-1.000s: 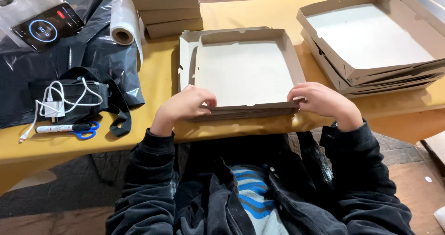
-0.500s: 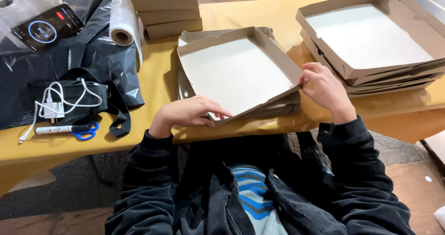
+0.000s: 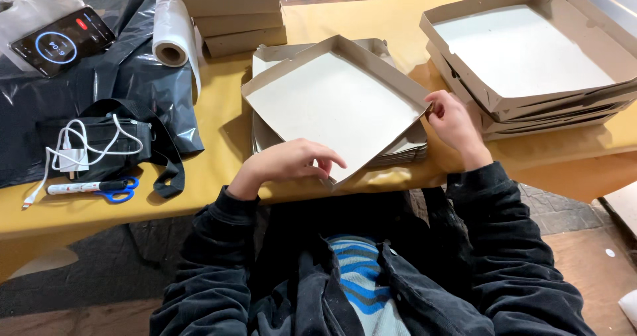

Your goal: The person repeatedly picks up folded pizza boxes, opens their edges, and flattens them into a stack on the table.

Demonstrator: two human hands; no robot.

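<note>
Both hands [image 3: 295, 162] grip the tilted cardboard tray [image 3: 332, 104]; wrists bent.

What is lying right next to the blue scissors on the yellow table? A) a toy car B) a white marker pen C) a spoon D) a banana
B: a white marker pen lies alongside the blue scissors on the yellow table, just below the black bag with the white cable.
</note>
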